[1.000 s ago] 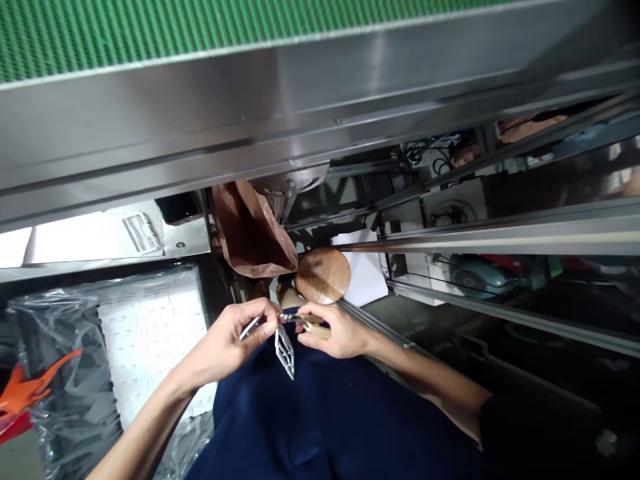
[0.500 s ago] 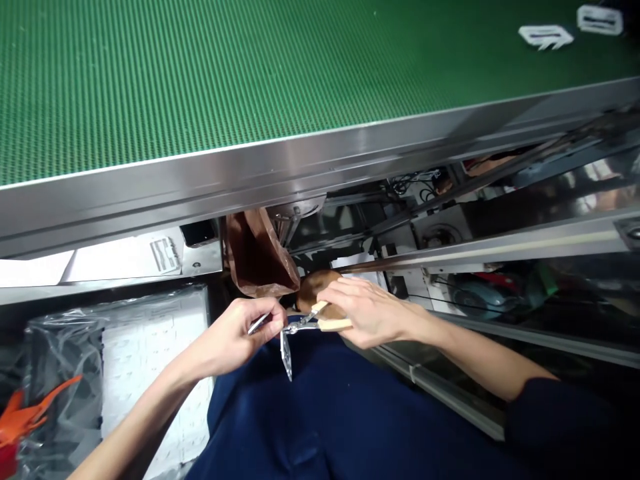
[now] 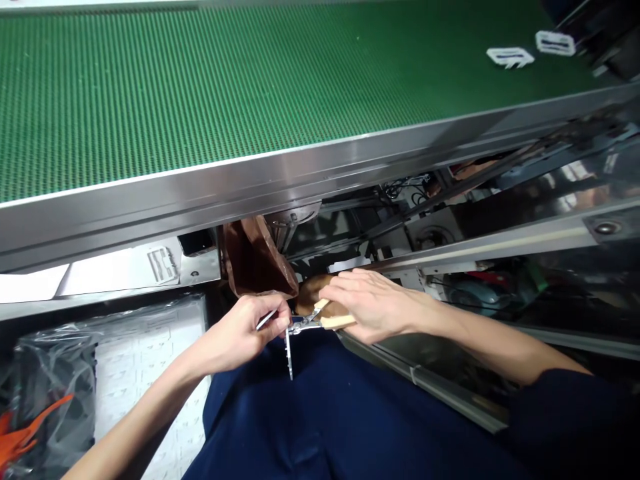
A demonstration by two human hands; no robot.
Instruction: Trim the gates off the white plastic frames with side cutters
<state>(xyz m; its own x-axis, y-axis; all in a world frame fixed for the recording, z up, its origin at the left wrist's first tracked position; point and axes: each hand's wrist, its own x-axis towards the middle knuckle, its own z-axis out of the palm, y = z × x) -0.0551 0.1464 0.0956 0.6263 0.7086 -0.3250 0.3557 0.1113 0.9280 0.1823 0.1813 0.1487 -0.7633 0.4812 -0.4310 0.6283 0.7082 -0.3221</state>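
Note:
My left hand (image 3: 253, 327) is closed on a thin white plastic part (image 3: 289, 357), which hangs edge-on below the fingertips. Another pale edge shows between the thumb and forefinger. My right hand (image 3: 370, 303) grips side cutters by their cream-yellow handles (image 3: 337, 322), the handles spread a little. The metal jaws (image 3: 299, 327) of the cutters point left and meet the upper end of the part, right beside my left fingertips. Whether the blades are closed on it is too small to tell.
A green conveyor belt (image 3: 225, 87) with a metal edge runs across in front, carrying two white plastic parts (image 3: 510, 57) at the right. Below it are an open brown bag (image 3: 260, 260), papers (image 3: 110, 273) and a plastic-lined box (image 3: 150, 360). An orange tool (image 3: 30, 433) lies at lower left.
The view has tilted slightly, showing more of the belt. The plastic part has turned more edge-on. Both hands keep nearly the same place, with the cutter jaws still at the part.

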